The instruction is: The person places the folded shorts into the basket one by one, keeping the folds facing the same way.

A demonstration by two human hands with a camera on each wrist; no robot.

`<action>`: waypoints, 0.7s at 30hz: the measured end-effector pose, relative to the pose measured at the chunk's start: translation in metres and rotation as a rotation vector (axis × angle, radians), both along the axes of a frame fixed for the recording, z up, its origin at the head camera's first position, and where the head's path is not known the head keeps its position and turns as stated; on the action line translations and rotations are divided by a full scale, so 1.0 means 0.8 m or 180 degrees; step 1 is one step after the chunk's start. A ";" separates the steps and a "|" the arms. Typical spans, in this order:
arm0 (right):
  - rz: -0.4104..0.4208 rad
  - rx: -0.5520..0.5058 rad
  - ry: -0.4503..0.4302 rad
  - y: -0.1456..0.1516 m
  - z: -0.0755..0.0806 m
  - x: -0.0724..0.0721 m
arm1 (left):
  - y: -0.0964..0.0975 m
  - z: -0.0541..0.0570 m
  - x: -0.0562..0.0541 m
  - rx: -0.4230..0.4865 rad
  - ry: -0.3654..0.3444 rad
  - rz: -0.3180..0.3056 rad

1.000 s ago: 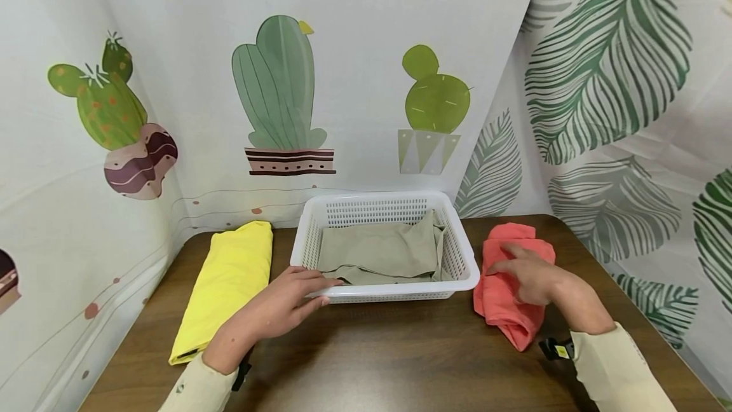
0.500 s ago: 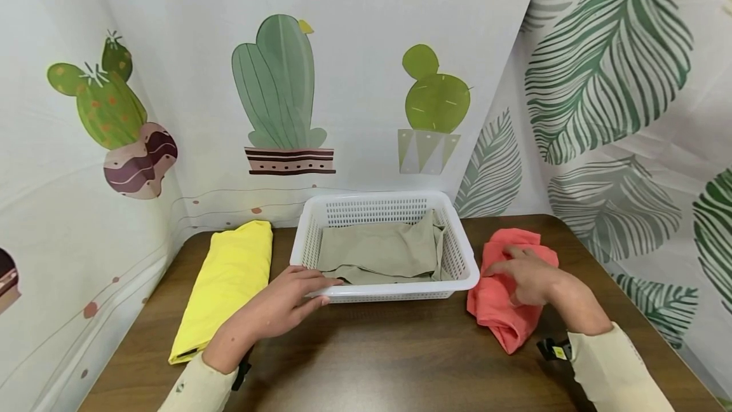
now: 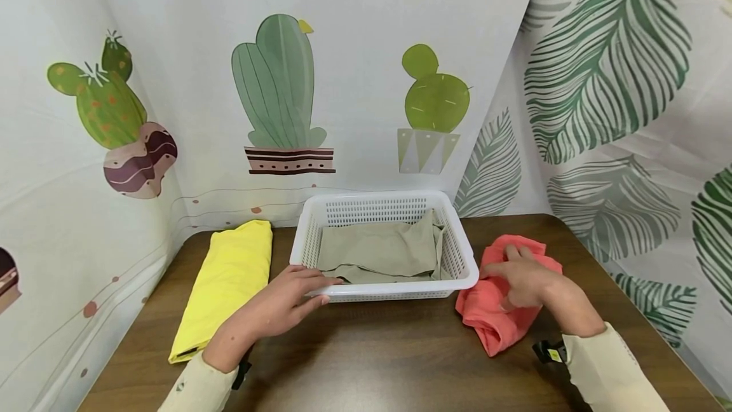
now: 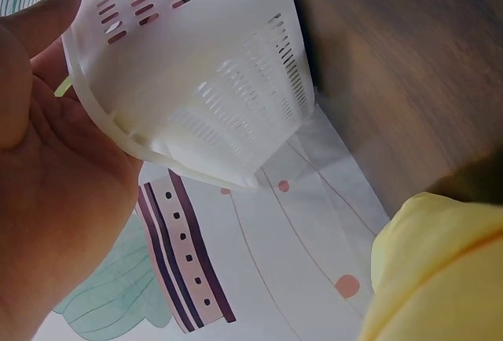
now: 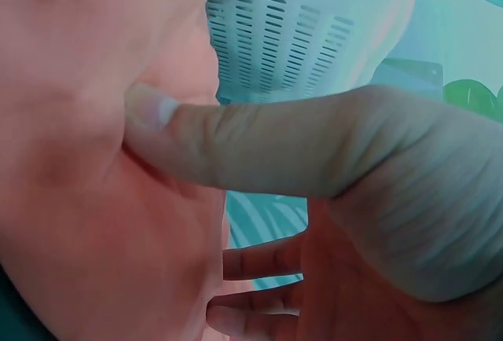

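Observation:
My left hand [image 3: 288,301] holds the near left corner of a white plastic basket [image 3: 389,290]. In the left wrist view its thumb [image 4: 43,23] lies on the outer side of the rim, with the fingers mostly hidden behind it. A folded grey-green cloth [image 3: 377,250] lies inside the basket. Right of the basket, my right hand [image 3: 523,278] rests on a loosely folded coral-red cloth [image 3: 486,316], fingers spread. Seen from the right wrist, the thumb [image 5: 259,144] presses into the cloth while the other fingertips touch it farther back. What the cloth is cannot be told.
A folded yellow cloth [image 3: 229,278] lies on the left of the brown wooden table [image 3: 389,361]. Behind the table hangs a pale curtain [image 3: 354,81] printed with cacti and leaves. The basket's back rim stands close to it.
The coral-red cloth has slid toward the near left and turned a little under my right hand, which shifted slightly with it. My left hand and the basket have stayed put.

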State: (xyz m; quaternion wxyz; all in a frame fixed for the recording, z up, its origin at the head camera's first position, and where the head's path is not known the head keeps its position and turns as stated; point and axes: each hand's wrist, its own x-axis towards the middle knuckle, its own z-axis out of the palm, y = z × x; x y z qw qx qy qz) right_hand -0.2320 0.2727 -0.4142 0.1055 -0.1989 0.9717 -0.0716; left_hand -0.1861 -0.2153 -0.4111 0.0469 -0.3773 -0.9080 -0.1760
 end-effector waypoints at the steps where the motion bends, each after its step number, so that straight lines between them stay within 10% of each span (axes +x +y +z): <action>1: 0.0004 -0.0001 0.0007 -0.001 0.000 0.001 | 0.000 0.000 0.000 0.0003 0.0008 0.0000; 21: 0.0117 0.0023 0.0029 -0.013 -0.002 0.007 | 0.001 0.003 0.002 -0.0002 -0.0009 0.0012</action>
